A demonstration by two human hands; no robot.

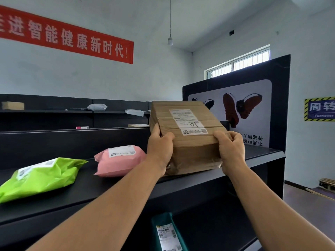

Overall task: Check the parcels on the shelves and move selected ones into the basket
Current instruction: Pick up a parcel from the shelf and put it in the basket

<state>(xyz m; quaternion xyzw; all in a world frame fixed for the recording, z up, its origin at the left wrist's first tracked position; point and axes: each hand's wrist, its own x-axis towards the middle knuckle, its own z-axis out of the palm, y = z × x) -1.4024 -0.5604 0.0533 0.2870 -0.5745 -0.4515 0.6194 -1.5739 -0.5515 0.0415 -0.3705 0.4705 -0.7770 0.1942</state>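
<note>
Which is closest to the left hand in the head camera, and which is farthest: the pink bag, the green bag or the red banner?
From the left hand:
1. Pink bag, just to its left on the shelf.
2. Green bag, farther left along the same shelf.
3. Red banner, high on the back wall.

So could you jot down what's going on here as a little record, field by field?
being handled: cardboard box, tilted up, label facing the camera
left hand: grips the box's left near corner
right hand: grips the box's right near corner
box support: lower edge looks to rest on the top shelf
same shelf: pink mailer left of the box, green mailer further left
shelf below: teal parcel with a white label
basket: not in view
background: black shelves with a few parcels, red banner on the wall
</note>
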